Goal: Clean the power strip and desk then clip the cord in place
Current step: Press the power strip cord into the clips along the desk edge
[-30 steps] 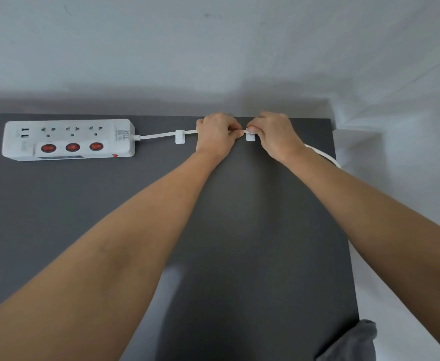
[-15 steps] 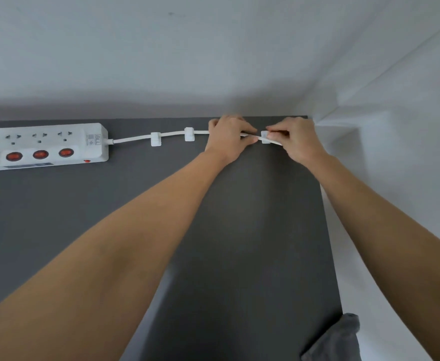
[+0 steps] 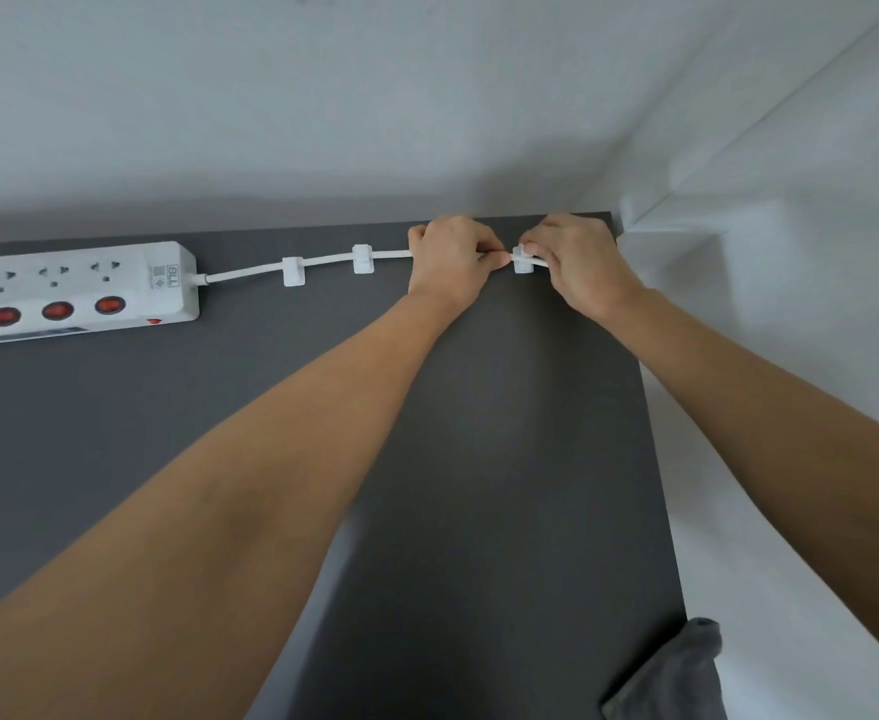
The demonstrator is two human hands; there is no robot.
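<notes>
left hand [image 3: 450, 262]: pinching cord [image 3: 250, 271]
right hand [image 3: 577, 265]: grasping cord at clip [image 3: 523, 262], clip half hidden
power strip [image 3: 73, 291], 9 o'clock: left end cut off

Desk [image 3: 479, 459], far edge: power strip [image 3: 78, 293] at left, cord [image 3: 323, 260] w/ clips; both hands pinch cord at right-hand clip [image 3: 523, 262].

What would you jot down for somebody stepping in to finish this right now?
Left hand: pinching the white cord just left of the third clip.
Right hand: fingers on that clip and the cord at it.
Power strip lies at the desk's back left; its cord runs right along the back edge.
Done: cord sits in the first clip and second clip.
Left: seat the cord in the third clip; whether it is fully in cannot be told. A grey cloth hangs at the near right corner.
</notes>
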